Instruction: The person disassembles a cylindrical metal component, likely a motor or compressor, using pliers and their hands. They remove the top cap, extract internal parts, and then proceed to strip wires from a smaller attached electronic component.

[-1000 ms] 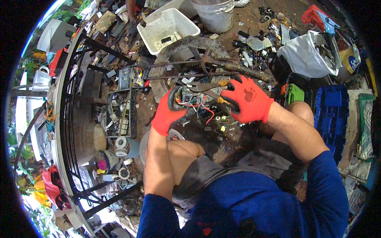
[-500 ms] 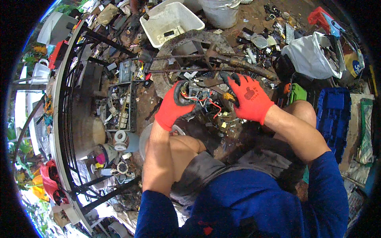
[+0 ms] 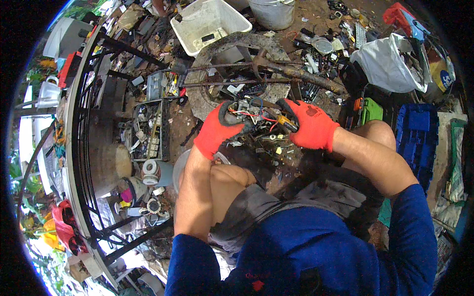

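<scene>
My left hand [image 3: 216, 130], in a red glove with dark fingers, is closed around the left side of a small gutted part. Its loose red, white and blue wires [image 3: 262, 117] stick out to the right; the glove covers most of its body. My right hand [image 3: 314, 126], gloved alike, grips a hand tool with a yellow-and-black handle [image 3: 287, 123]. A flat brown metal blade [image 3: 267, 104] lies between the two hands; whether it belongs to that handle I cannot tell. Both hands are above the near edge of an eight-sided grey slab ring [image 3: 201, 58].
A rusty bar [image 3: 308, 80] lies across the ring. Beyond it stand a white tub [image 3: 190, 37] and a pail [image 3: 273, 14]. Scrap-filled crates [image 3: 160, 143] and a metal rack [image 3: 74, 148] are at left. A white sack [image 3: 377, 64] and blue plastic case [image 3: 414, 148] stand at right.
The wired part has tilted, and its red wire now reaches closer to the yellow-and-black handle. My right hand has turned slightly, with more of the handle showing. Both hands keep their grip.
</scene>
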`<action>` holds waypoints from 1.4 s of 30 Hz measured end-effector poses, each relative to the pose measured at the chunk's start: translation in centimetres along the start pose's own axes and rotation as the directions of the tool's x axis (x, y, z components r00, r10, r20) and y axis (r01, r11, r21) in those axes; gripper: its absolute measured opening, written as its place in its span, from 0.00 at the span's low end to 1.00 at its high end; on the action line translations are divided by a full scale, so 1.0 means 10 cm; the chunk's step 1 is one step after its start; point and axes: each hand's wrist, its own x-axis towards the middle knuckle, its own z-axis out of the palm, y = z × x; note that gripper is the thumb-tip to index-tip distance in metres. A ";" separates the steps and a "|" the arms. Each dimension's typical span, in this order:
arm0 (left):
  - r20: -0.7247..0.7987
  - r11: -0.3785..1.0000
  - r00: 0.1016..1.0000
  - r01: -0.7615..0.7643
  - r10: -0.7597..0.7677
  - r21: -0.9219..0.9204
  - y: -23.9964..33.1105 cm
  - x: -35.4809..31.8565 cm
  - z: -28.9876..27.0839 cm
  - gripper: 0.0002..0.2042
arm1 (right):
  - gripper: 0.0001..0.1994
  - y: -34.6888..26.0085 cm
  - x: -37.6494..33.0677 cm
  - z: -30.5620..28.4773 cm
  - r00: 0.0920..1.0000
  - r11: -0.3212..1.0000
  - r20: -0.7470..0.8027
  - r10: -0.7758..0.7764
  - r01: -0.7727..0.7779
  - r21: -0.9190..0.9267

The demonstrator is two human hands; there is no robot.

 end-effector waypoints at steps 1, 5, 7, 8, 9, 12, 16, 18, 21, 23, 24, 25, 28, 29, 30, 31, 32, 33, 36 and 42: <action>0.004 1.000 1.000 0.007 -0.007 0.018 0.00 0.00 0.00 0.28 | 0.33 0.00 0.01 -0.01 1.000 1.000 0.015 -0.004 0.004 0.028; -0.014 0.998 0.999 0.044 -0.045 -0.051 0.03 -0.01 0.03 0.27 | 0.31 0.03 0.03 0.00 0.997 0.994 0.068 0.023 -0.030 0.104; -0.026 0.993 0.997 0.075 -0.078 -0.087 0.09 -0.02 0.04 0.28 | 0.32 0.08 0.03 0.04 0.995 0.989 0.088 0.045 -0.057 0.139; 0.006 0.984 0.993 0.120 -0.120 -0.129 0.09 -0.02 0.04 0.28 | 0.33 0.12 0.04 0.06 0.994 0.984 0.096 0.048 -0.064 0.164; 0.041 0.972 0.986 0.165 -0.161 -0.169 0.08 -0.01 0.03 0.28 | 0.34 0.15 0.04 0.09 0.993 0.979 0.105 0.052 -0.071 0.189; 0.073 0.963 0.984 0.171 -0.159 -0.208 0.07 0.05 0.04 0.28 | 0.38 0.24 0.04 0.21 0.999 1.000 -0.044 0.005 -0.004 0.023; -0.066 0.995 0.993 0.094 -0.097 -0.040 -0.12 0.17 0.25 0.29 | 0.38 0.26 0.22 0.20 0.997 0.955 -0.056 0.055 -0.069 -0.287; -0.044 0.988 0.988 0.150 -0.151 -0.034 -0.19 0.20 0.31 0.31 | 0.38 0.24 0.28 0.23 0.990 0.943 -0.050 0.131 -0.140 -0.304; -0.109 0.959 0.963 0.257 -0.245 0.121 -0.37 0.19 0.41 0.37 | 0.35 0.23 0.32 0.29 0.980 0.914 -0.007 0.198 -0.187 -0.360; -0.193 0.906 0.931 0.350 -0.309 0.239 -0.25 0.20 0.54 0.40 | 0.33 0.31 0.32 0.32 0.970 0.888 0.021 0.240 -0.211 -0.408; -0.232 0.896 0.927 0.351 -0.293 0.272 -0.27 0.23 0.58 0.41 | 0.31 0.34 0.29 0.34 0.979 0.876 -0.030 0.202 -0.194 -0.441; -0.221 0.892 0.932 0.345 -0.289 0.290 -0.22 0.25 0.58 0.41 | 0.31 0.36 0.28 0.35 0.980 0.873 -0.039 0.193 -0.190 -0.449; -0.171 0.885 0.935 0.350 -0.311 0.307 -0.09 0.29 0.53 0.39 | 0.27 0.38 0.25 0.41 0.985 0.859 -0.098 0.141 -0.171 -0.483; -0.153 0.899 0.939 0.340 -0.308 0.275 -0.10 0.29 0.52 0.39 | 0.29 0.37 0.24 0.43 0.984 0.844 -0.076 0.164 -0.179 -0.506; -0.134 0.912 0.943 0.329 -0.304 0.243 -0.10 0.29 0.51 0.39 | 0.31 0.36 0.25 0.46 0.981 0.827 -0.055 0.188 -0.188 -0.529; -0.113 0.923 0.946 0.322 -0.304 0.210 -0.14 0.27 0.51 0.39 | 0.34 0.32 0.25 0.48 0.976 0.811 -0.031 0.214 -0.196 -0.551; -0.146 0.923 0.945 0.318 -0.292 0.215 -0.18 0.25 0.53 0.38 | 0.34 0.29 0.25 0.47 0.980 0.798 -0.038 0.197 -0.183 -0.574; -0.179 0.924 0.944 0.314 -0.279 0.219 -0.22 0.25 0.54 0.37 | 0.35 0.26 0.27 0.46 0.983 0.784 -0.045 0.180 -0.171 -0.597; -0.157 0.944 0.944 0.310 -0.291 0.113 -0.33 0.26 0.49 0.35 | 0.36 0.21 0.33 0.43 0.976 0.795 -0.026 0.218 -0.193 -0.574; -0.200 0.961 0.948 0.267 -0.248 0.075 -0.23 0.26 0.57 0.34 | 0.39 0.24 0.36 0.34 0.956 0.801 -0.061 0.286 -0.273 -0.532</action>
